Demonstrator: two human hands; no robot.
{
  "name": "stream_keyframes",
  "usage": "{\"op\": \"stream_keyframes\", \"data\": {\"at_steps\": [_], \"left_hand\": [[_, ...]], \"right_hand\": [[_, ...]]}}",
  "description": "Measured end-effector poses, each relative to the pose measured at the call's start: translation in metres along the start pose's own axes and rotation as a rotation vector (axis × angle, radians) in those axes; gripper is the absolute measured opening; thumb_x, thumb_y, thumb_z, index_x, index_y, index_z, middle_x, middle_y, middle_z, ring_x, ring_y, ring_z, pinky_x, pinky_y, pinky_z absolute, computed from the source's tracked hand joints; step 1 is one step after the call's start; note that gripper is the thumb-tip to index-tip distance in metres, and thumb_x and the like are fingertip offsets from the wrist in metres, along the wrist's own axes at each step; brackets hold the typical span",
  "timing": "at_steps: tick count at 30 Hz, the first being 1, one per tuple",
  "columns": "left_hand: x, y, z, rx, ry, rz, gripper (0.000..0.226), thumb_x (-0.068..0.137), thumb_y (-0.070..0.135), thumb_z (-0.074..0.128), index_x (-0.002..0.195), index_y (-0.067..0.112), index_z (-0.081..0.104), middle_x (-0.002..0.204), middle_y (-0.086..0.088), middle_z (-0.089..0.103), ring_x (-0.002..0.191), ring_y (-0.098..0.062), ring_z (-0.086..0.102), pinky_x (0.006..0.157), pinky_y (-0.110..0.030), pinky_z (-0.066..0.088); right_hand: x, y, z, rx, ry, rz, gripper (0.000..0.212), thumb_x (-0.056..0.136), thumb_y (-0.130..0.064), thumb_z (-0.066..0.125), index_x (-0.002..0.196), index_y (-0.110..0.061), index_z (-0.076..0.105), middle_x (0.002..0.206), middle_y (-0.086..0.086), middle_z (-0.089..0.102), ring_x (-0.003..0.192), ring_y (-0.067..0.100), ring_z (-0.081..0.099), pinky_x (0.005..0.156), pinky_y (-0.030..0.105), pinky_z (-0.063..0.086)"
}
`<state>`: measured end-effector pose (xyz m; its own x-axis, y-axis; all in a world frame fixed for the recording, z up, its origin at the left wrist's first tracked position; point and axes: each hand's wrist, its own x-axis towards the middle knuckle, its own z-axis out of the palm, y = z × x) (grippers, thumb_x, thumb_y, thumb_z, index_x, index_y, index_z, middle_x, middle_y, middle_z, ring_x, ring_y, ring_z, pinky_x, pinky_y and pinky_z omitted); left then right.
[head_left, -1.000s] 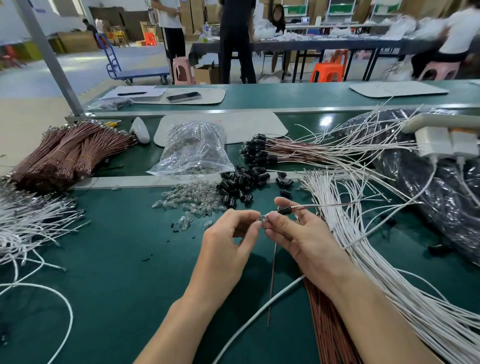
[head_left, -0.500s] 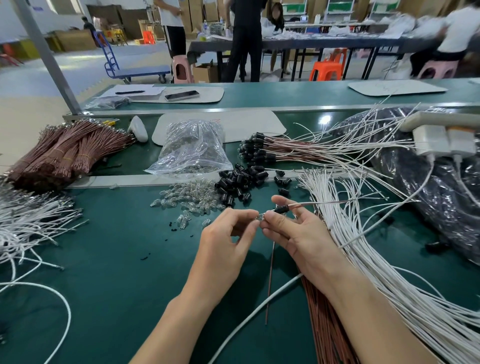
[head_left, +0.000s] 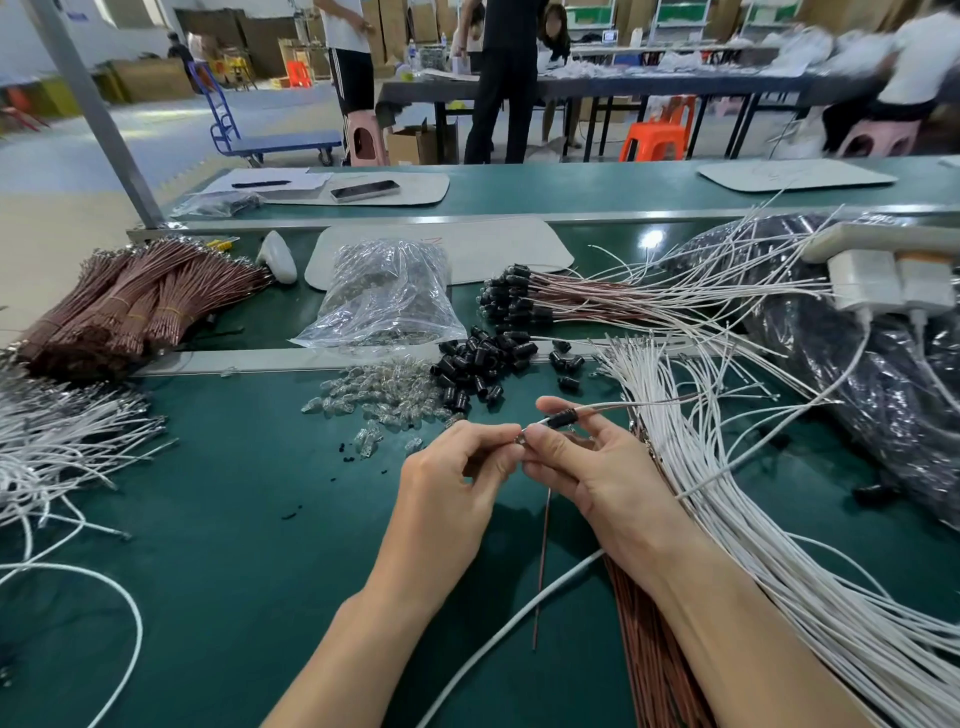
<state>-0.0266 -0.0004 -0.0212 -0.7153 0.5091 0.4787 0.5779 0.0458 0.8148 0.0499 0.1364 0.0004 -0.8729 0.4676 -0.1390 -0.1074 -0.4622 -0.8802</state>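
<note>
Possible snagging on springy white wires (head_left: 727, 519) fanned right of the black cap heap (head_left: 478, 364), jerking the right hand (head_left: 597, 467), curled round a black socket (head_left: 561, 418) just nearer than that heap. Or crooked pushing by the left hand (head_left: 457, 478), pinching a tiny bulb (head_left: 519, 440) at the socket mouth, seating it askew. Smooth matt green desk (head_left: 234, 519); thin round sheathed wire; short cylindrical socket; slick clear glass, mostly hidden.
</note>
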Motion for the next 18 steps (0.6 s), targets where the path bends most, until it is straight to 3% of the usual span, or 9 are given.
{"op": "stream_keyframes", "data": {"at_steps": [7, 12, 18], "left_hand": [[0.0022, 0.0045, 0.0015, 0.110, -0.005, 0.064, 0.014, 0.097, 0.016, 0.067, 0.107, 0.025, 0.070, 0.095, 0.014, 0.067, 0.090, -0.007, 0.067, 0.079, -0.017, 0.052], [0.0032, 0.0050, 0.0002, 0.166, 0.013, 0.103, 0.014, 0.097, 0.016, 0.066, 0.106, 0.026, 0.067, 0.095, 0.015, 0.062, 0.090, -0.006, 0.064, 0.079, -0.019, 0.051], [0.0018, 0.0044, -0.0001, 0.164, 0.017, 0.120, 0.020, 0.094, 0.025, 0.068, 0.114, 0.027, 0.065, 0.098, 0.017, 0.063, 0.092, -0.005, 0.065, 0.081, -0.016, 0.051]], "right_hand": [[-0.0012, -0.0024, 0.0015, -0.019, -0.035, 0.029, 0.046, 0.071, -0.026, 0.080, 0.113, -0.012, 0.068, 0.090, 0.011, 0.077, 0.079, 0.017, 0.075, 0.068, 0.022, 0.058], [-0.0023, -0.0039, 0.0036, -0.087, -0.073, 0.096, 0.032, 0.072, -0.040, 0.079, 0.085, -0.011, 0.082, 0.089, 0.012, 0.076, 0.075, 0.014, 0.073, 0.065, 0.020, 0.057], [-0.0026, -0.0027, 0.0033, -0.099, -0.060, 0.061, 0.023, 0.073, -0.038, 0.078, 0.079, -0.016, 0.082, 0.082, 0.008, 0.076, 0.070, 0.011, 0.071, 0.065, 0.018, 0.056]]}}
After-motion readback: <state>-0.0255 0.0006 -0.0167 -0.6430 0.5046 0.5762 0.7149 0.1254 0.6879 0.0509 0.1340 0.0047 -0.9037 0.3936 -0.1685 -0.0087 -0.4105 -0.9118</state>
